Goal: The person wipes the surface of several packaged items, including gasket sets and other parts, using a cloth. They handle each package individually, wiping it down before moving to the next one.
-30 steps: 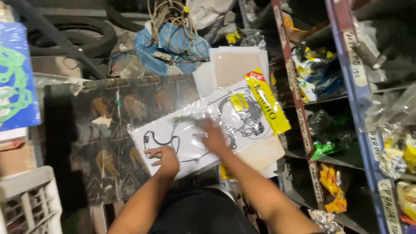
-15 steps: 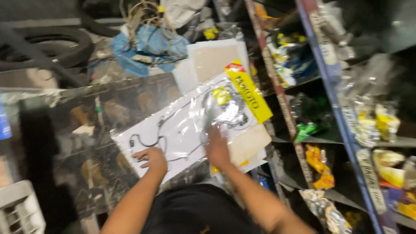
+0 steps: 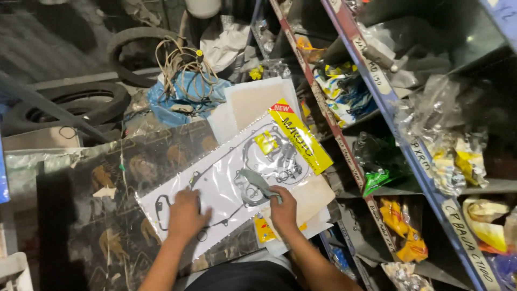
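Big to small. Blue-and-red metal shelving [image 3: 409, 145] fills my right side, its bins stuffed with bagged parts. Black rubber tyres [image 3: 70, 105] lie at the far left. The work surface is a glossy dark sheet with a gold animal print [image 3: 102, 183], wrinkled and reflective. On it lies the clear plastic gasket-set packet with a white backing card and yellow header strip [image 3: 242, 172], resting over plain cream card sheets [image 3: 253, 99]. Beyond that, a tangle of beige cord on a blue plastic bag [image 3: 180, 89].

My left hand [image 3: 186, 215] lies flat, fingers spread, pinning the packet's near corner, gripping nothing. My right hand [image 3: 283, 207] is curled, pinching a small grey cloth [image 3: 258, 183] against the packet.

Risk, as I judge it: the slick film on the glossy sheet could skid if my left hand lifts, and hard rubbing could crease the thin gaskets inside. Light is dim and the space cramped.
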